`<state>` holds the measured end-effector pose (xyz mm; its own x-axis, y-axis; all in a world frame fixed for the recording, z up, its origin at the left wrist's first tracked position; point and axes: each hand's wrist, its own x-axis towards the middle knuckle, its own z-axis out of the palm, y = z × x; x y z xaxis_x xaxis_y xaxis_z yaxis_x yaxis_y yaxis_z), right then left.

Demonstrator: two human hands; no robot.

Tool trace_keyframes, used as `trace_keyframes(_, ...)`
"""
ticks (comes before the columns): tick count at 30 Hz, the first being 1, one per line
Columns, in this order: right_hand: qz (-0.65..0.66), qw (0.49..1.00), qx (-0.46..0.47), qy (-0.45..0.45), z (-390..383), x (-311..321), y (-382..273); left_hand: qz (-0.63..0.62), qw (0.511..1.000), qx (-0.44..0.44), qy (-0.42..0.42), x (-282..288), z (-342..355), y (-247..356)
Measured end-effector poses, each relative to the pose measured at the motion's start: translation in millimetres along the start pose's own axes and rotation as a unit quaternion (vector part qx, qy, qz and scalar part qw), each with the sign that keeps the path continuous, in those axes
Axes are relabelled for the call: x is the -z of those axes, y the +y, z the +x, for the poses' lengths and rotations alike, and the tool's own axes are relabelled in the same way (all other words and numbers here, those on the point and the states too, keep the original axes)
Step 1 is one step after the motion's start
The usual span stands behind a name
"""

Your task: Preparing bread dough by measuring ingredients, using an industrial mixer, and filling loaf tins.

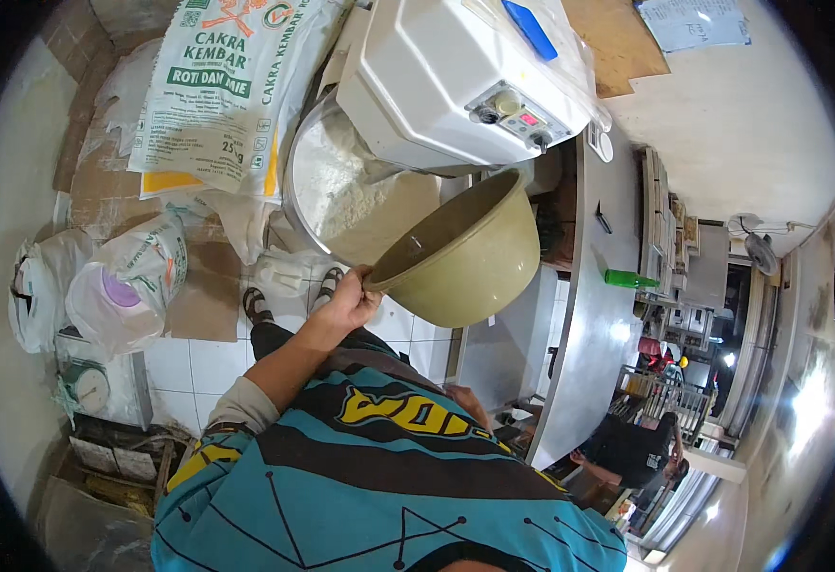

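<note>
My left hand (pixel 351 300) grips the rim of an olive plastic tub (pixel 479 276), which hangs tilted beside a steel mixing bowl (pixel 298 191) holding white powder (pixel 370 205). The bowl sits under a white mixer (pixel 456 95) with a control panel. My right hand (pixel 465 402) is low, mostly behind my shirt, and its fingers cannot be made out. A large printed sack (pixel 208 95) lies at the bowl's left.
A long steel counter (pixel 599 191) runs along the right, with a green bottle (pixel 627 278). A co-worker (pixel 627 453) in black stands beyond it. Bagged containers (pixel 122 315), a dial scale (pixel 93 386) and cardboard (pixel 203 305) are at the left.
</note>
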<state>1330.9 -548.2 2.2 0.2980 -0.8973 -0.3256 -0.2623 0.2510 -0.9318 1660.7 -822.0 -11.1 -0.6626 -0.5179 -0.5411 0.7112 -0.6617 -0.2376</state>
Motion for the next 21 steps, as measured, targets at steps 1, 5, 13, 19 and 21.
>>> trace_keyframes(1, 0.042, 0.967, -0.234, 0.088, 11, 4, -10, -0.012, 1.0, 0.012, -0.004, -1, 1, -1)
trace_keyframes(5, 0.075, 0.925, -0.323, 0.188, 33, 28, -49, -0.06, 0.998, 0.016, -0.028, -3, -3, 1)
trace_keyframes(13, -0.054, 0.906, -0.365, 0.21, 72, 46, -75, -0.075, 0.995, 0.039, -0.042, 5, 7, -4)
trace_keyframes(19, -0.048, 0.888, -0.418, 0.186, 54, 35, -54, -0.109, 0.992, 0.029, -0.048, 8, 11, -11)
trace_keyframes(21, -0.038, 0.878, -0.438, 0.19, 44, 33, -49, -0.087, 0.994, 0.032, -0.058, 10, 15, -11)
